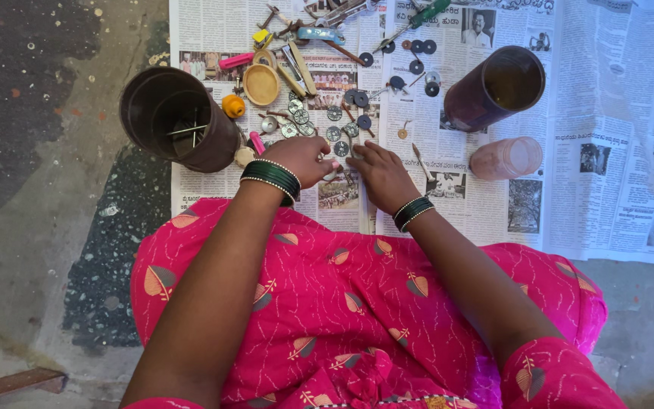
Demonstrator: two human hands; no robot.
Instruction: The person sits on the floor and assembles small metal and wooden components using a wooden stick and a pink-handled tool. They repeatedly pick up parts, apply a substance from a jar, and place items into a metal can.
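I see my left hand (300,159) and right hand (378,173), fingers curled onto small round metal discs (334,133) on creased printed newspaper (493,204), whether pinching one I cannot tell, between two brown cylindrical tins (179,117).

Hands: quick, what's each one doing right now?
Left hand: curled over the small metal discs on the newspaper; whether it grips anything cannot be told.
Right hand: flat, fingers down on the newspaper, grip unclear.
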